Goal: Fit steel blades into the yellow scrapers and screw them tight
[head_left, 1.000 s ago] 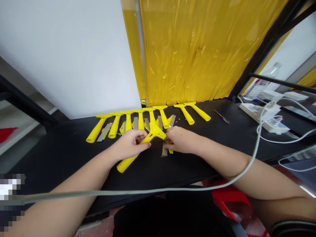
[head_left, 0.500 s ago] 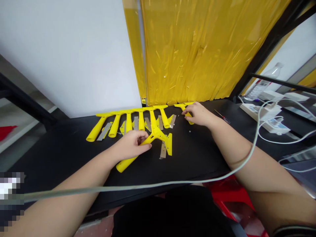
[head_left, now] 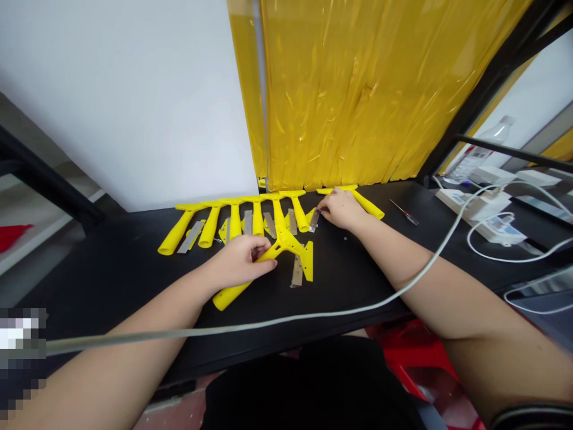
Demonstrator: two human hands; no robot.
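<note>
My left hand [head_left: 244, 258] is wrapped round the handle of a yellow plastic scraper [head_left: 290, 243], which lies slanted with its head to the right. Beneath that head is a flat metal plate [head_left: 297, 272]. My right hand [head_left: 344, 209] reaches down at the back with fingers slightly apart, its fingertips at the edge of another small metal plate [head_left: 314, 221] beside the row's last handle. Whether they touch it I cannot tell. A yellow scraper [head_left: 370, 205] lies partly behind this hand.
Several yellow scrapers [head_left: 206, 233] stand in a row along the back, with metal plates [head_left: 190, 236] between them. A screwdriver [head_left: 405, 214] lies to the right, near a white power strip [head_left: 487, 218] and a plastic bottle [head_left: 478, 152]. A white cable [head_left: 313, 315] crosses in front.
My right hand has moved left, from the scraper at the back right to the small metal plate, uncovering a handle on the right. My left hand keeps its hold.
</note>
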